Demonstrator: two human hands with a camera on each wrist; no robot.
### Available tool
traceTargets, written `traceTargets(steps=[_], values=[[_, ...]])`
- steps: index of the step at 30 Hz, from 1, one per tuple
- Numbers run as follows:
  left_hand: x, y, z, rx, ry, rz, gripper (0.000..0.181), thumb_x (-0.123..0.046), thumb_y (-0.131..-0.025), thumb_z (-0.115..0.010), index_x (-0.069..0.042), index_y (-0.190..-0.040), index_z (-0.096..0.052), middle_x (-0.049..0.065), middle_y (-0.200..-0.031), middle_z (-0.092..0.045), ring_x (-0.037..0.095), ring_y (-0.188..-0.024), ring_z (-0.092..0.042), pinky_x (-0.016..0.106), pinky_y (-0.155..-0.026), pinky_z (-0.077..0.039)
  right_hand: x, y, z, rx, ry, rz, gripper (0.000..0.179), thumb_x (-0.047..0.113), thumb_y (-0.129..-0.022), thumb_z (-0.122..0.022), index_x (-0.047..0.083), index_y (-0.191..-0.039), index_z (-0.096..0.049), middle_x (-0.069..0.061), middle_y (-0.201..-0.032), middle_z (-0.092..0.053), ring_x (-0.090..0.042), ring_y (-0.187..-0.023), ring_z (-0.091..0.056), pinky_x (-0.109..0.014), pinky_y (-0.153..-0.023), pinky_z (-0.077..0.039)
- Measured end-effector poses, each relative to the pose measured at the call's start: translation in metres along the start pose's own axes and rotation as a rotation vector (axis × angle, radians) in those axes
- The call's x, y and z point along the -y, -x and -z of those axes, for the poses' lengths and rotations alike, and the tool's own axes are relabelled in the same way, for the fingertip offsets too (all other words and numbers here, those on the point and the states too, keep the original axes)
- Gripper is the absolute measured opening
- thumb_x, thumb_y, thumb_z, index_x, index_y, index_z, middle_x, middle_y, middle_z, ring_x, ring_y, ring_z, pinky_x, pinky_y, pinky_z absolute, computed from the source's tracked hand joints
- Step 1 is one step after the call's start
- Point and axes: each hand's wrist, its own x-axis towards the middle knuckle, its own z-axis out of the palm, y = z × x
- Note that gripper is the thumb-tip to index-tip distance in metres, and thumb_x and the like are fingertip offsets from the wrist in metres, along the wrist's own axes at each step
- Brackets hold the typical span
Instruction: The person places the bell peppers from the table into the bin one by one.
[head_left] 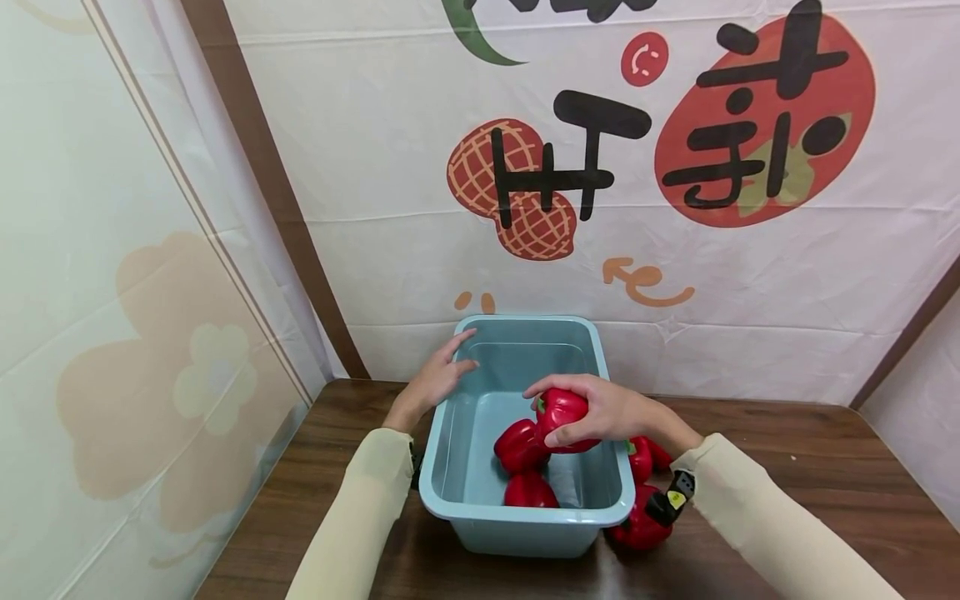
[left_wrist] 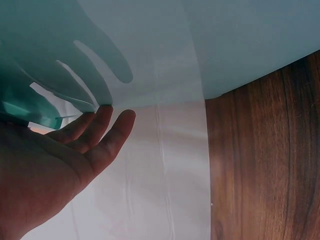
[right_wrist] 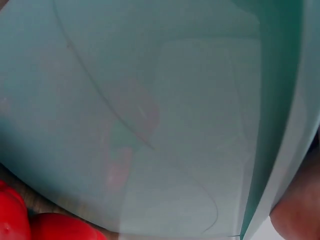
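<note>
My right hand (head_left: 613, 408) holds a red bell pepper (head_left: 562, 408) with a green stem, fingers over its top and thumb on the near side, inside the upper right of a light blue plastic basin (head_left: 525, 514). Below it in the basin lie another red bell pepper (head_left: 519, 447) and a third red pepper (head_left: 529, 490). On the basin's left side, my left hand (head_left: 433, 382) rests at the rim, thumb reaching over it; in the left wrist view several loosely extended fingers (left_wrist: 102, 135) lie against the outer wall. The right wrist view hides the held pepper behind the basin wall.
More red peppers (head_left: 643, 521) lie on the brown wooden table (head_left: 780, 492) right of the basin, partly under my right wrist. A white printed cloth (head_left: 390, 208) hangs behind the table, and another cloth (head_left: 150, 333) stands along the left.
</note>
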Motion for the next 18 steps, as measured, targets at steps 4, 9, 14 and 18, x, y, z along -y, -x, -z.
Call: traceTargets(steps=[4, 9, 14, 18], values=[[0.0003, -0.0006, -0.0006, 0.001, 0.002, 0.000, 0.060, -0.025, -0.101, -0.048, -0.026, -0.157, -0.028, 0.009, -0.165, -0.015, 0.037, -0.145, -0.028, 0.064, -0.109, -0.031, -0.0014, 0.0000, -0.0006, 0.001, 0.006, 0.004, 0.070, 0.024, -0.076, -0.084, 0.020, -0.138, -0.051, -0.008, -0.130, -0.055, -0.031, -0.119, -0.052, -0.038, -0.080, -0.058], [-0.0001, -0.0005, -0.0006, -0.001, 0.002, -0.002, 0.059, -0.024, -0.101, -0.048, -0.026, -0.157, -0.028, 0.009, -0.165, -0.017, 0.038, -0.143, -0.032, 0.065, -0.108, -0.032, -0.0016, -0.0002, -0.0015, 0.008, 0.009, 0.017, 0.069, 0.024, -0.078, -0.082, 0.017, -0.139, -0.051, -0.015, -0.131, -0.054, -0.032, -0.118, -0.052, -0.037, -0.080, -0.058], [0.0000, 0.0000, -0.0004, 0.001, -0.008, -0.004, 0.058, -0.024, -0.102, -0.047, -0.026, -0.157, -0.028, 0.009, -0.165, -0.016, 0.039, -0.144, -0.030, 0.065, -0.109, -0.031, -0.0010, -0.0004, -0.0026, 0.009, 0.009, 0.014, 0.068, 0.025, -0.078, -0.082, 0.017, -0.139, -0.051, -0.020, -0.133, -0.053, -0.032, -0.118, -0.052, -0.037, -0.080, -0.058], [0.0001, -0.0001, -0.0003, -0.001, -0.018, -0.003, 0.058, -0.025, -0.102, -0.047, -0.026, -0.157, -0.028, 0.009, -0.165, -0.016, 0.039, -0.145, -0.028, 0.066, -0.109, -0.029, 0.0000, -0.0001, -0.0035, 0.011, 0.015, 0.003, 0.068, 0.025, -0.078, -0.082, 0.018, -0.139, -0.051, -0.020, -0.134, -0.053, -0.031, -0.119, -0.052, -0.036, -0.080, -0.058]])
